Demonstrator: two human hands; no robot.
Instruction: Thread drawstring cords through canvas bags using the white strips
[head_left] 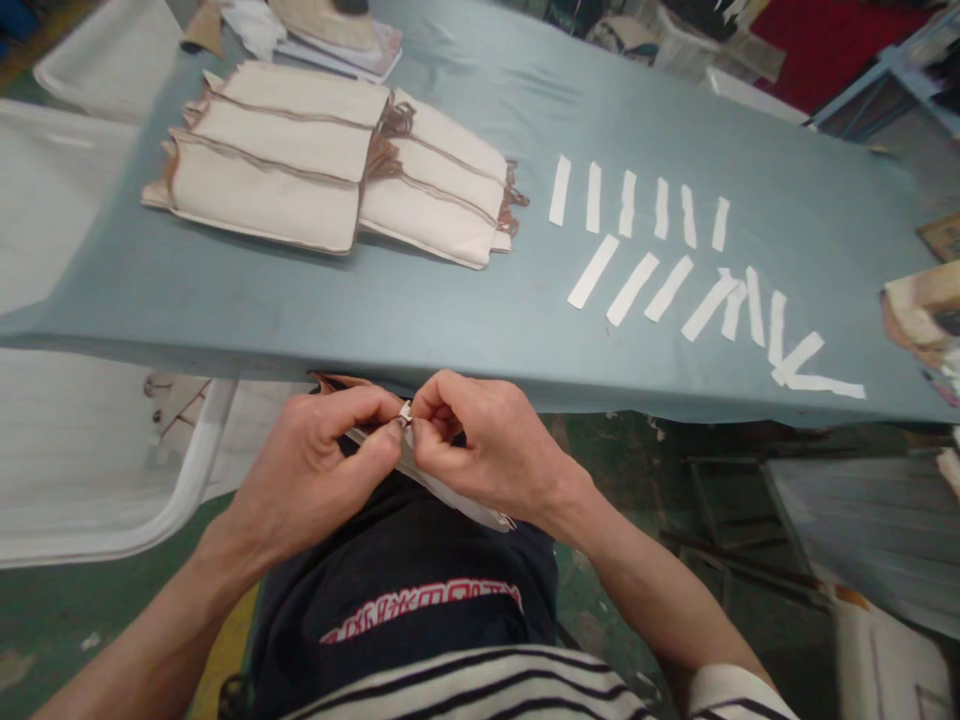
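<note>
My left hand (330, 455) and my right hand (487, 440) meet fingertip to fingertip just off the front edge of the table. Both are pinched closed on a small white strip (406, 411); a dark cord or thread seems to run by it, too small to make out well. Under the hands a cream fabric piece (457, 497) lies across my lap, mostly covered by the right hand. A brown flap (341, 383) of it shows behind the left hand.
Stacked cream fabric pieces (277, 150) with brown cords lie on the blue-green table (465, 320). Several white strips (592, 272) are spread across its right part. A white tub (202, 450) stands at the left, and a grey panel (862, 520) is at the lower right.
</note>
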